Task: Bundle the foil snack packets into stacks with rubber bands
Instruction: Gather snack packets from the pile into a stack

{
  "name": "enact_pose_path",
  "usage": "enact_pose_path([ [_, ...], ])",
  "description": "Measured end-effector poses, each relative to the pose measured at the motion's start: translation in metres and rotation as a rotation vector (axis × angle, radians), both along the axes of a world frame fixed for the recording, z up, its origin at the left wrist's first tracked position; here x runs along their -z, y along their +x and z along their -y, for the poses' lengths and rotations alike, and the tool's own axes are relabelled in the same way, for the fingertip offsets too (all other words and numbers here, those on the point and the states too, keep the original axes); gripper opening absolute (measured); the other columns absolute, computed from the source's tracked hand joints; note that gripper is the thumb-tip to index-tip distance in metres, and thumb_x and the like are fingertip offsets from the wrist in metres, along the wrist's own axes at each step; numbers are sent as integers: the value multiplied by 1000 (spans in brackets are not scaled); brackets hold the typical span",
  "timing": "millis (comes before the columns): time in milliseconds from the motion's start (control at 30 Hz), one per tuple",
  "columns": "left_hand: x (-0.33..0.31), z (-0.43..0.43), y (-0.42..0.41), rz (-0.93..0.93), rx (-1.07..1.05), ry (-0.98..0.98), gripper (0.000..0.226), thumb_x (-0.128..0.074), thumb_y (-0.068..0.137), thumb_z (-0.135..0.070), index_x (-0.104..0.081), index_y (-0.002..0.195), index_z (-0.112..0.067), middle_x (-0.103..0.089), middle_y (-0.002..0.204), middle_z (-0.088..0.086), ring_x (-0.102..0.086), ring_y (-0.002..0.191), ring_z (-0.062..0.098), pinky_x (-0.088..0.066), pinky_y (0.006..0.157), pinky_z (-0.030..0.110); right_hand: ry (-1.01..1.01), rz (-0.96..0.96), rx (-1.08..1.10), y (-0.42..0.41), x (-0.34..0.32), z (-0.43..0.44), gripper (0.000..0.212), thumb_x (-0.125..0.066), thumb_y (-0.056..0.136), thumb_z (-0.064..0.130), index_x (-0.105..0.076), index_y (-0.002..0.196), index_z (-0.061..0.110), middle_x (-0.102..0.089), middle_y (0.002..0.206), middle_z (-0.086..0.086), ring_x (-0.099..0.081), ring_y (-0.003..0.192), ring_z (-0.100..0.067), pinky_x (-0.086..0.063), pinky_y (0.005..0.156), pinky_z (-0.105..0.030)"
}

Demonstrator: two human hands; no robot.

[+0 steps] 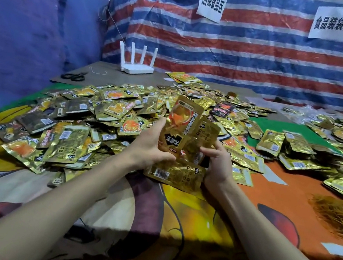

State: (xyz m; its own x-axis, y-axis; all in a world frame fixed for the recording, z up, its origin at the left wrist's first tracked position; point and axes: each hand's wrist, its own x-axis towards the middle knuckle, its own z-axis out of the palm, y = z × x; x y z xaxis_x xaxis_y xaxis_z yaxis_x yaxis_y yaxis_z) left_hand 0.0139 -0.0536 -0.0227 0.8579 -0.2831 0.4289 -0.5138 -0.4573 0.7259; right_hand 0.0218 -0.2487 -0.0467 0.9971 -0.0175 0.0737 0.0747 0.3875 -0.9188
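Observation:
My left hand (150, 146) grips an upright gold foil packet (180, 124) with an orange picture, thumb along its left edge. Behind it and slightly to the right stand more gold packets (206, 137), and my right hand (219, 162) holds them from the right side. Another gold packet (176, 174) lies flat on the cloth just below both hands. A big loose heap of gold packets (91, 121) spreads to the left and behind. A tangle of tan rubber bands (339, 215) lies at the right edge.
More gold packets (310, 152) lie at the right on a green patch. Black scissors (73, 75) and a white router (137, 66) sit at the back left. A striped tarp (256, 53) with two paper signs forms the back wall. A colourful printed cloth (150, 227) covers the table.

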Motion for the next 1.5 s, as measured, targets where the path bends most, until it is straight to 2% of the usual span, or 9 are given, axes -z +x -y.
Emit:
enact_pose_path([
  [133,9,6,-5,56,-40,-52,66,-88,74,-10,-49,127,-12,-64,111,-9,-62,100,0,-49,89,14,-17,18,18,-2,-1,0,32,-58,79,12,-69,109,6,-74,106,-19,-67,98,-42,-53,89,-61],
  [267,19,9,-9,111,-96,-48,56,-84,77,-10,-51,123,-13,-63,102,-18,-62,89,-5,-49,76,11,-152,33,26,-9,-1,0,48,-75,77,48,-74,107,10,-76,106,-16,-73,98,-37,-58,88,-53],
  [400,16,8,-13,115,-58,19,62,-82,73,-15,-53,128,-14,-68,110,-2,-64,99,15,-49,85,20,-188,75,104,-10,7,7,12,-74,87,17,-71,99,16,-77,99,-11,-74,93,-34,-58,87,-56],
  [600,7,8,-22,66,47,121,83,-75,73,-3,-37,144,-25,-58,124,2,-59,108,21,-50,93,40,119,-55,-81,-20,-4,17,35,-63,78,-6,-59,110,8,-73,100,-15,-73,84,-30,-61,69,-45],
  [800,18,14,-34,277,-9,547,95,-67,68,-20,-13,145,-37,-31,133,3,-43,118,28,-52,72,39,180,-133,-18,-26,-4,14,29,-51,91,32,-67,101,10,-67,97,-12,-60,96,-31,-48,91,-46],
  [933,22,14,-41,259,-26,576,91,-53,66,-44,-6,144,-39,-15,143,-5,-30,134,28,-47,97,49,136,-129,114,-29,-6,0,60,-65,84,60,-75,106,6,-74,105,-19,-71,94,-37,-56,91,-48],
  [1133,26,12,-49,229,21,535,98,-55,67,-59,-7,149,-36,-12,155,0,-25,143,29,-33,114,50,136,-109,392,-25,-4,-13,26,-66,90,35,-68,76,14,-70,63,1,-67,53,-16,-51,47,-24],
  [1333,4,16,-53,117,-153,397,86,-86,70,-40,-39,141,-29,-56,123,-1,-60,107,27,-53,82,46,106,-152,304,-28,-4,-15,29,-56,80,25,-71,56,20,-67,70,-6,-64,65,-25,-54,63,-37],
  [1500,-27,27,-45,-3,-139,722,35,-85,64,-31,-57,83,-19,-59,84,-2,-60,84,26,-51,65,39,31,-274,261,-37,-2,-14,27,-49,71,18,-70,53,18,-65,58,-1,-62,49,-20,-56,55,-33],
])
